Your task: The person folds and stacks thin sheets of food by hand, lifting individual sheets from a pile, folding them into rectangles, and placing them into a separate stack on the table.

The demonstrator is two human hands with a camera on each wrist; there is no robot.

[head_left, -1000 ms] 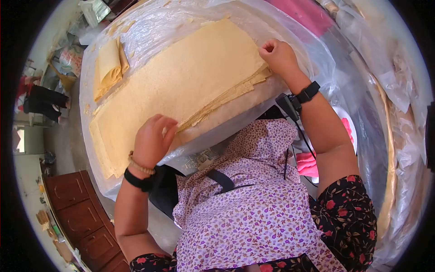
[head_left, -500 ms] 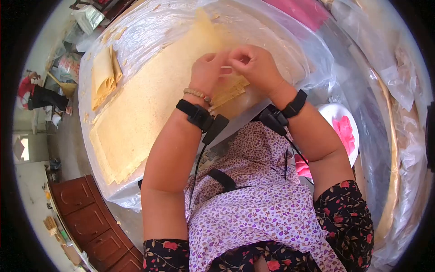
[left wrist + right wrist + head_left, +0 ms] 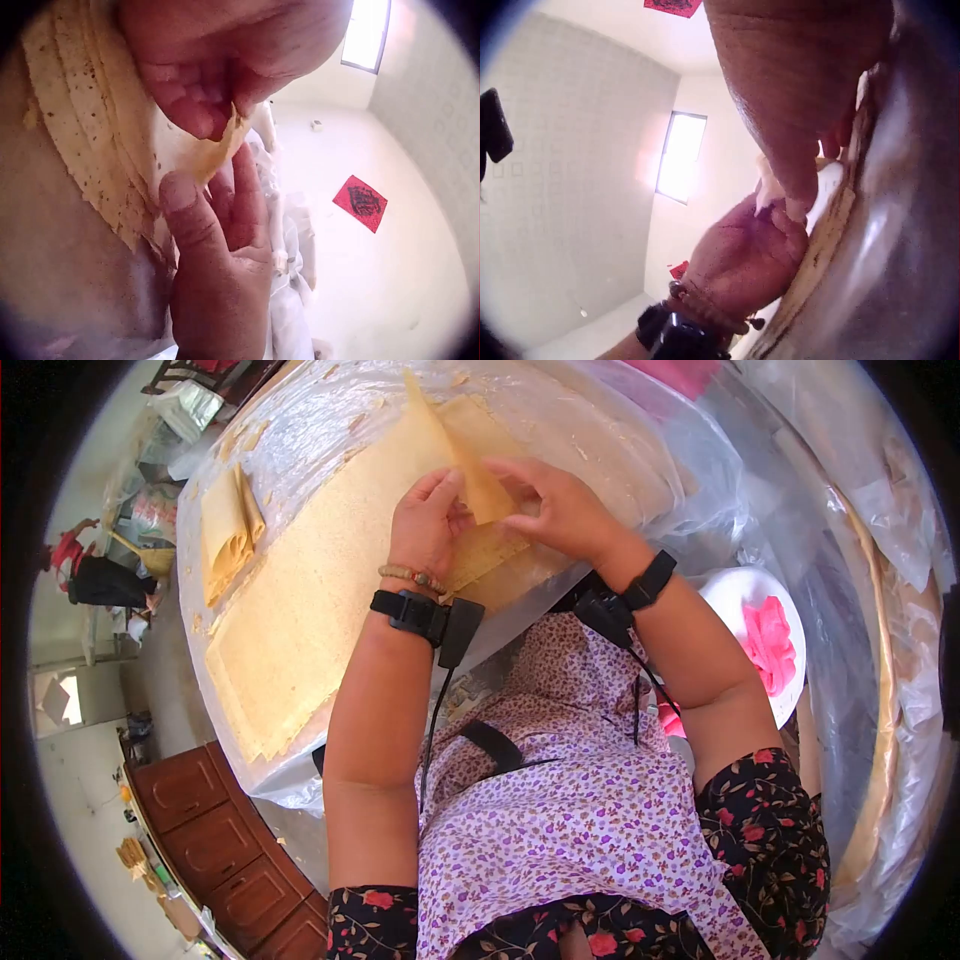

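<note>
The top sheet (image 3: pixel 462 445) lies on the stack (image 3: pixel 300 590) directly in front of the person. Its near corner is raised into a pointed flap and the remainder lies flat on the layers beneath. The left hand (image 3: pixel 425 525) and the right hand (image 3: pixel 560 510) meet at this raised corner. Each hand pinches the sheet edge between thumb and fingertips, and the left wrist view shows the two pinch points close together. Risk assessment: the sheet appears fragile, and two pinches at one corner concentrate the load on a small area, so an uneven or abrupt pull would probably tear the corner off. A second layer may cling to the first and rise with it, because the edges lie tight together. Drag across the stack could also push the lower layers out of line. The sheet is thin, pale yellow and flexible, with fine brown speckling. The near edge of the stack shows several offset, slightly ragged layers. The stack rests on the plastic film (image 3: pixel 620 450) that covers the round table. Further out, folded sheets (image 3: pixel 228 530) lie at the far left of the film. A white plate (image 3: pixel 730 600) bearing a pink cloth (image 3: pixel 768 640) sits to the right, and a wooden cabinet (image 3: pixel 200 830) stands at lower left.
</note>
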